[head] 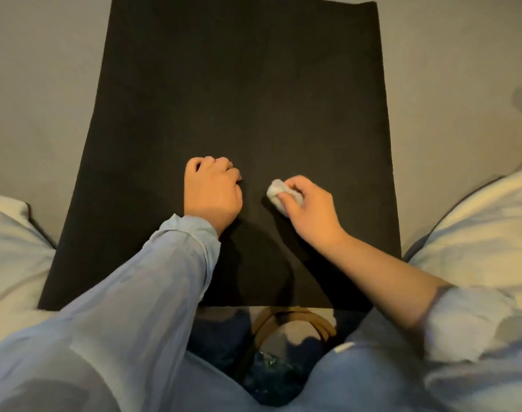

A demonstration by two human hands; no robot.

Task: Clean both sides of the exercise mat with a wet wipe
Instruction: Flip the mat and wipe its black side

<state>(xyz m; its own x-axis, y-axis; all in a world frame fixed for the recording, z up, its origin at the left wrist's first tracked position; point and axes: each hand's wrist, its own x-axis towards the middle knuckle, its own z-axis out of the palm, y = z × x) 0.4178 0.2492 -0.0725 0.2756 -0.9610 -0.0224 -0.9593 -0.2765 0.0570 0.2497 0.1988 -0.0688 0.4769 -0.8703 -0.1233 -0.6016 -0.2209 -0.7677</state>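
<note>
On the black mat (239,99), the right hand (310,206) pinches a crumpled wipe (276,193) beside the curled, empty left hand (213,191).

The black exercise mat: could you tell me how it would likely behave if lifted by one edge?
The black exercise mat lies thin and flat, so it would probably flop and drape. Its matte surface likely grips rather than slides. The left hand rests on it.

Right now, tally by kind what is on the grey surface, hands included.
Flat black foam exercise mat: 1
Crumpled white wet wipe: 1
Hands: 2, left hand and right hand
Total: 4
</note>
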